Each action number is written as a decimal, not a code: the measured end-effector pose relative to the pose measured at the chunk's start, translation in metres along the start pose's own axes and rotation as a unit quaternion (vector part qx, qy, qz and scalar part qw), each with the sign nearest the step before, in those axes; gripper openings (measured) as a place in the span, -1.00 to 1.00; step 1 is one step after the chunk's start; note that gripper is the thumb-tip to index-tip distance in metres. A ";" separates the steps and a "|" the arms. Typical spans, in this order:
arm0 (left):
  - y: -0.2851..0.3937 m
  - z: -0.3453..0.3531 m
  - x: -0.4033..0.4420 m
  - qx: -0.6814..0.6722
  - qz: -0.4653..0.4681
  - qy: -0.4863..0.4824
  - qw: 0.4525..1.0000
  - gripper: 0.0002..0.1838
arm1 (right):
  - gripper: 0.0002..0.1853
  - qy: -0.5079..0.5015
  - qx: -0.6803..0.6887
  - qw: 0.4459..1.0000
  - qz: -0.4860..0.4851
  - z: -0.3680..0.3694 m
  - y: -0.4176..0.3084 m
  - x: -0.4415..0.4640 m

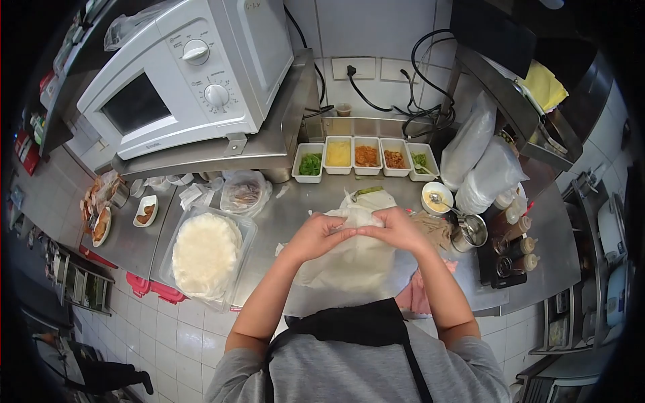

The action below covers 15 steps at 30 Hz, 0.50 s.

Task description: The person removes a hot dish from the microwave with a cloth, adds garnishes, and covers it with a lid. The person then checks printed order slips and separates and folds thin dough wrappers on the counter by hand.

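Both hands meet over the middle of the steel counter, thumbs nearly touching. My left hand [317, 236] pinches the left part of the top edge of a thin, pale, translucent sheet [356, 265]. The right part of that edge is between the fingers and thumb of my right hand [393, 228]. The sheet hangs and spreads towards me on the counter. Just beyond my hands, a green item [367, 191] lies on a white piece. To the left, a round stack of pale sheets [205, 254] sits in a clear plastic container [247, 245].
White tubs [366, 156] of food line the back. A white bowl [437, 199], a metal container [470, 233] and bottles [523, 247] stand right. A pink cloth [420, 292] lies near the front edge. A microwave [195, 74] is on the raised shelf. A person [94, 366] is at lower left.
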<state>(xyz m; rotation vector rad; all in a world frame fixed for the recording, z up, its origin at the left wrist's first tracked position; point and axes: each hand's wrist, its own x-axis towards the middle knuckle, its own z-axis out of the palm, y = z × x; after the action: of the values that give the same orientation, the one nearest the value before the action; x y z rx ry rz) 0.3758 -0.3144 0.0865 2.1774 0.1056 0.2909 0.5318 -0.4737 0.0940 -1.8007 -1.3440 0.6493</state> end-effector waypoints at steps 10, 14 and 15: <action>-0.029 -0.020 -0.022 -0.003 -0.047 0.122 0.991 -0.73 | -0.76 0.084 0.104 0.991 0.021 0.010 0.018 -0.011; -0.039 -0.024 -0.029 0.007 -0.067 0.132 0.989 -0.75 | -0.76 0.084 0.082 0.993 0.018 0.002 0.019 -0.017; -0.040 -0.026 -0.031 0.007 -0.076 0.133 0.988 -0.75 | -0.77 0.084 0.101 0.991 0.022 0.001 0.019 -0.019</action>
<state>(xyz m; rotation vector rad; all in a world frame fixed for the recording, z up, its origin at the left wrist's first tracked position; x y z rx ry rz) 0.3409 -0.2762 0.0631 2.1200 0.4230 0.4921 0.5358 -0.4940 0.0770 -1.6853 -1.0886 0.6189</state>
